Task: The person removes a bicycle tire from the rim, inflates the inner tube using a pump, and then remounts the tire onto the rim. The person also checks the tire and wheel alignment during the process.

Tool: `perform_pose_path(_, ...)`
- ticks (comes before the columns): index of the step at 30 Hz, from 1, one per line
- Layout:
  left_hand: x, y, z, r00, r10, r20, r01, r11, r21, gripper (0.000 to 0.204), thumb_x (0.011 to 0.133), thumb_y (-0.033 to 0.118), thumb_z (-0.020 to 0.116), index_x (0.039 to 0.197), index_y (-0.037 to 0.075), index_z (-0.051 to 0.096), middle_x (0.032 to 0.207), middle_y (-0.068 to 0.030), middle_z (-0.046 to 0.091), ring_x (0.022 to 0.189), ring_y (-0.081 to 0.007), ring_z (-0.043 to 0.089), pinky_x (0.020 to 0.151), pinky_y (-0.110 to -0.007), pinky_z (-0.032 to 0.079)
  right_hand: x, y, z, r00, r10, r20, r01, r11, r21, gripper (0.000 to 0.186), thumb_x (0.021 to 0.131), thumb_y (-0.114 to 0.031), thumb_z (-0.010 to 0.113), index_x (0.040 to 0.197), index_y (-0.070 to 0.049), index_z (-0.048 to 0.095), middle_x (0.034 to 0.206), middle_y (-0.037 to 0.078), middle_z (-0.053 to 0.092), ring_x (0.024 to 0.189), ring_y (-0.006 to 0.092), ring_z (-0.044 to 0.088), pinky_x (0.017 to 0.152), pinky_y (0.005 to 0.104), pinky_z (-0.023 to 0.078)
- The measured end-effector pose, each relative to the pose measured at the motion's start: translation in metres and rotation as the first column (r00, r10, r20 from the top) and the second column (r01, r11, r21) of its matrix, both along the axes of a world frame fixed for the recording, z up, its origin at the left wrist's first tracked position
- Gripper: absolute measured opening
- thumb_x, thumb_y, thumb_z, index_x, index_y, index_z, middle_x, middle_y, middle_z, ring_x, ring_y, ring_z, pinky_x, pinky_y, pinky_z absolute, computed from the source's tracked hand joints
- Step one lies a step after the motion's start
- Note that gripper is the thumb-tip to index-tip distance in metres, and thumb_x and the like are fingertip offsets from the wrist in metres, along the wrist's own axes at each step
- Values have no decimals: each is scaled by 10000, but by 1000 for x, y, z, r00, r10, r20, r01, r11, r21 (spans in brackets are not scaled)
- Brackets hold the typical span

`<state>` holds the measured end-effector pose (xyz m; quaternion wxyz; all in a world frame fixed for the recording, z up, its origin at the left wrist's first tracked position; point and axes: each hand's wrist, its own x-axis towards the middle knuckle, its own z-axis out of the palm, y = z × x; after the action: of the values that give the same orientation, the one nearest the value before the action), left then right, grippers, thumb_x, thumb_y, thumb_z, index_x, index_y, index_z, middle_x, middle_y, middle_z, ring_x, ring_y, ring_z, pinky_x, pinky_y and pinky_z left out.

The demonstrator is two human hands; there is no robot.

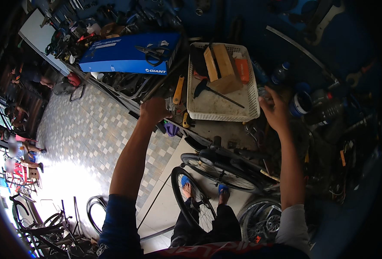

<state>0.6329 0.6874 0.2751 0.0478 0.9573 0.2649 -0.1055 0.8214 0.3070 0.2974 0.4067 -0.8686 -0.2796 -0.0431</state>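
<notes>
My left hand (155, 110) is at the bench edge, fingers curled round a small clear item I cannot make out, beside a yellow-handled tool (178, 90). My right hand (273, 108) is at the right side of a white perforated plastic tray (216, 113), with thumb and finger on another small clear item, too small to name. In the tray lie a wooden block (223, 82), an orange packet (242, 69) and a dark tool with a long thin shaft (225, 97). A bicycle wheel (204, 207) stands between my legs.
A long blue box (113, 54) with scissors-like tools lies behind. Bottles (279, 74) and tubs (299, 103) crowd the right. Bicycle parts (225, 172) lie below the bench. On the tiled floor (83, 121), people (22, 153) sit at the far left among bicycles.
</notes>
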Motion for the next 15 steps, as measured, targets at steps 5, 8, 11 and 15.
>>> perform_pose_path(5,23,-8,-2,978,-67,-200,86,992,90,554,697,372,925,1137,71,774,1091,-112,784,1094,-306,744,962,-453,582,-58,-49,33,996,-57,-73,64,993,98,477,996,-215,734,1431,-62,610,1240,148,686,996,187,700,758,329,578)
perform_pose_path(8,32,-4,-8,965,-83,-249,111,989,99,588,716,347,936,1202,68,760,1187,-142,770,1188,-334,713,1064,-478,528,-83,-72,39,990,-95,-101,103,992,69,466,994,-200,732,1426,-69,617,1249,143,686,1010,175,699,763,312,579)
perform_pose_path(11,38,6,-16,945,-124,-303,142,989,36,571,675,292,923,1167,46,770,1151,-176,768,1152,-360,714,1026,-473,541,-102,-90,37,983,-119,-141,129,990,64,454,991,-163,722,1422,-64,620,1258,143,687,1027,179,697,775,301,569)
perform_pose_path(15,39,18,-26,940,-158,-302,141,987,-78,456,651,244,854,1020,-15,785,1039,-202,771,952,-356,741,887,-455,585,-119,-107,34,986,-86,-140,99,991,91,437,978,-120,716,1403,-56,636,1258,135,689,1026,182,693,784,294,560)
